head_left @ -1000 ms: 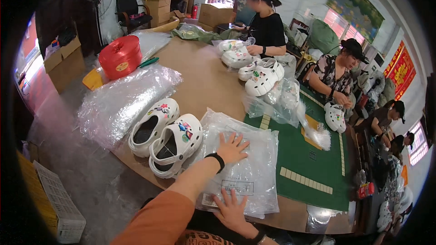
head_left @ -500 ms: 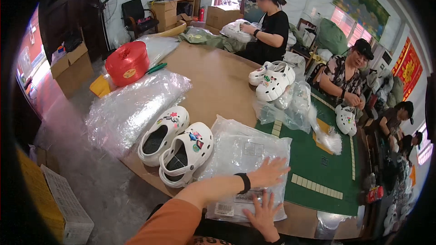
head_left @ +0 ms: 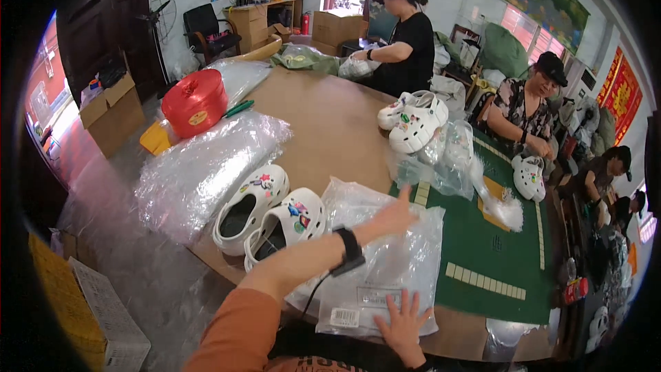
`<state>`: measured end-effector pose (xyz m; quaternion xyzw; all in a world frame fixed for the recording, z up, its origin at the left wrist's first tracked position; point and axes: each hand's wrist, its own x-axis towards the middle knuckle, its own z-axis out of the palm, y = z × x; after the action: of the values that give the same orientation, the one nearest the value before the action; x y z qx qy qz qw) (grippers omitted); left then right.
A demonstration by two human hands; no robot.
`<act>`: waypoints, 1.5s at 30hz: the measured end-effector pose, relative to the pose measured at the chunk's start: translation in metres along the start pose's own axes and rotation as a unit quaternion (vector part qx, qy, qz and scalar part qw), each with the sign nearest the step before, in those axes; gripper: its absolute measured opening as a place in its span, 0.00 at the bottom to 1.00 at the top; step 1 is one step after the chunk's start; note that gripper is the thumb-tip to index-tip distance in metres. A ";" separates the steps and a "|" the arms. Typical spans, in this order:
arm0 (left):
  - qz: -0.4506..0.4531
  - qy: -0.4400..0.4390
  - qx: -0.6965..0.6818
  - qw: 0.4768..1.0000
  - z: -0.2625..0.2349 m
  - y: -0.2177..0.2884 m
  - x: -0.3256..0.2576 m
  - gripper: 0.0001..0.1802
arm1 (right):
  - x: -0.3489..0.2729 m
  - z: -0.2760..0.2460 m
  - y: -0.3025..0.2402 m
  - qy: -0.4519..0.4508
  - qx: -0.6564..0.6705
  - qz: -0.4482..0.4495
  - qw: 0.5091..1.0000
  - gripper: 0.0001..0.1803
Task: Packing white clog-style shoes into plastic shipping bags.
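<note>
A clear plastic bag (head_left: 385, 248) with a printed label lies flat in front of me at the table edge. My right hand (head_left: 401, 327) rests palm down on its near right part, fingers spread. Above the bag's far part is my left hand (head_left: 391, 217), blurred by motion, one finger stretched out and nothing seen in it; whether it touches the plastic I cannot tell. Left of the bag, partly behind my left forearm, sit two white clogs, the farther clog (head_left: 251, 196) and the nearer clog (head_left: 297, 217), both with colourful charms.
A stack of clear plastic bags (head_left: 206, 165) and a red roll of twine (head_left: 195, 105) lie at the left. More white clogs (head_left: 416, 127) stand across the brown table (head_left: 323, 124). A green mat (head_left: 475, 248) holds pale tiles. Co-workers sit beyond, one beside a white clog (head_left: 529, 178).
My left hand has lifted and moved away from me, left across the bag, its forearm now covering part of the near clog. My right hand stays spread on the plastic.
</note>
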<state>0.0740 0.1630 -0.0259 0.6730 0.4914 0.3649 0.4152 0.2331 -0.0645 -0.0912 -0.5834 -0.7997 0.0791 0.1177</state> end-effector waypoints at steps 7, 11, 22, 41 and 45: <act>-0.048 0.092 -0.050 0.993 -0.059 0.020 0.007 0.46 | -0.002 0.002 0.004 0.022 -0.049 -0.007 0.999 0.31; 0.005 -0.107 0.186 0.977 -0.042 -0.034 -0.041 0.41 | 0.001 0.002 -0.007 0.069 -0.018 0.009 0.997 0.30; 0.040 -0.107 0.439 0.891 0.001 -0.073 -0.110 0.36 | -0.033 0.017 -0.065 -0.003 -0.014 -0.182 0.983 0.33; 0.382 -0.133 0.334 0.851 -0.024 0.001 -0.225 0.18 | -0.034 -0.070 -0.005 0.075 0.095 -0.165 0.979 0.18; 0.397 -0.127 0.290 0.862 -0.033 -0.003 -0.219 0.10 | -0.034 -0.079 -0.010 0.102 0.044 -0.205 0.972 0.17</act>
<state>-0.0116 -0.0413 -0.0342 0.9416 0.2093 0.2514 0.0799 0.2554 -0.1008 -0.0162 -0.4064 -0.8817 0.0285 0.2379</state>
